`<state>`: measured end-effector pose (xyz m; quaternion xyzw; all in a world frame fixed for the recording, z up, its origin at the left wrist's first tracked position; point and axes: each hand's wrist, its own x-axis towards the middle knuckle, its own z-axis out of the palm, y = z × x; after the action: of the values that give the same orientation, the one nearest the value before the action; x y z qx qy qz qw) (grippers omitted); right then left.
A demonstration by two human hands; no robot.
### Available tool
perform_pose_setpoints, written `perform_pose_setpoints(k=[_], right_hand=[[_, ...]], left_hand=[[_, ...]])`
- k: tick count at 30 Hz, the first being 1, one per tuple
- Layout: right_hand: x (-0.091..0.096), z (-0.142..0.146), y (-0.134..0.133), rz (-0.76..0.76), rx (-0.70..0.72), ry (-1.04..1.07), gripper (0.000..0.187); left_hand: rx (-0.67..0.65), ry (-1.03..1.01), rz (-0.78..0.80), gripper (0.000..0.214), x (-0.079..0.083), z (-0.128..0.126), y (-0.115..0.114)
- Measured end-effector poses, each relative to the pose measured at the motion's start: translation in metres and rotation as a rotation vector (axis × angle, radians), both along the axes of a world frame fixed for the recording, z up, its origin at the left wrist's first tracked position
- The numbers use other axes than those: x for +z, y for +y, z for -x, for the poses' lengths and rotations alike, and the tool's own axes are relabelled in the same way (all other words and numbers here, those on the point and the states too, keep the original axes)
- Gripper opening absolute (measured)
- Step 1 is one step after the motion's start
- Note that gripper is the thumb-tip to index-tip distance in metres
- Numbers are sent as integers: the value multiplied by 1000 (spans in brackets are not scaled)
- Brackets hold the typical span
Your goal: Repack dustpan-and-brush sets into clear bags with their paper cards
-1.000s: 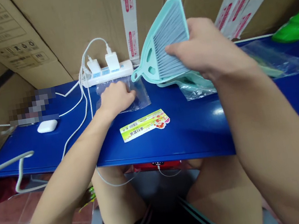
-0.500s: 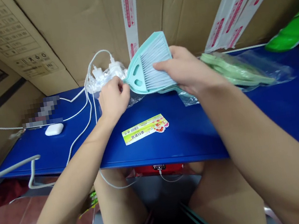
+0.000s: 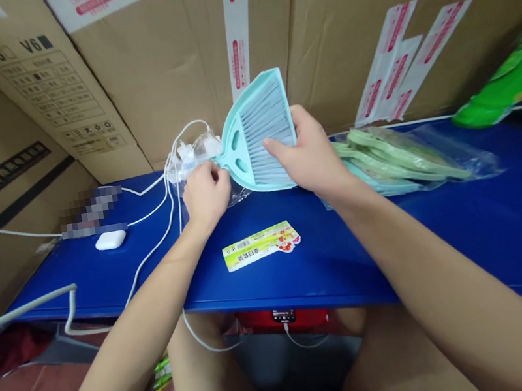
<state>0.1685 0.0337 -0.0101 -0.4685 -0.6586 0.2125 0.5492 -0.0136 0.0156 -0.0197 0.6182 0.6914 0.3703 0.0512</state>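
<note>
A small aqua hand brush (image 3: pixel 257 126) with grey bristles and two oval holes lies against a matching dustpan (image 3: pixel 266 75), held together above the blue table. My left hand (image 3: pixel 205 194) is closed in a pinch around the narrow handle end. At the wide end, my right hand (image 3: pixel 313 157) grips the pair, its thumb pressed on the bristles and its other fingers hidden behind. Below them a yellow-and-white label card (image 3: pixel 259 246) lies flat on the table. Just right of my right hand are pale green plastic tools in a clear bag (image 3: pixel 398 157).
White chargers (image 3: pixel 208 143) and cables stand behind my left hand. A white earbud case (image 3: pixel 110 240) lies at the left of the blue table (image 3: pixel 446 239). Cardboard boxes (image 3: pixel 179 56) wall off the back. A green package (image 3: pixel 504 77) sits at right.
The camera view has shifted, so the table sits lower in the picture. Both hands keep their hold on the brush and dustpan, which now face the camera slightly more upright.
</note>
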Motion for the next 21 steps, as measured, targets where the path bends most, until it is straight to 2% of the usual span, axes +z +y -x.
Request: perform_pose_setpoints(k=[5,14,17,21], right_hand=[[0,5,-2,43,66,13,32],[8,13,-11,62,26,55,27],[9,12,-10,100,-31,104,25],[6,12,-3,167,-75,164,29]], left_hand=[[-66,-13,-51,17,-1,0,1],[-97,-38,-147,19,-12,12,7],[-109,-38,-160,44,-18,19,11],[-126,-26,-237,47,-24,27,16]])
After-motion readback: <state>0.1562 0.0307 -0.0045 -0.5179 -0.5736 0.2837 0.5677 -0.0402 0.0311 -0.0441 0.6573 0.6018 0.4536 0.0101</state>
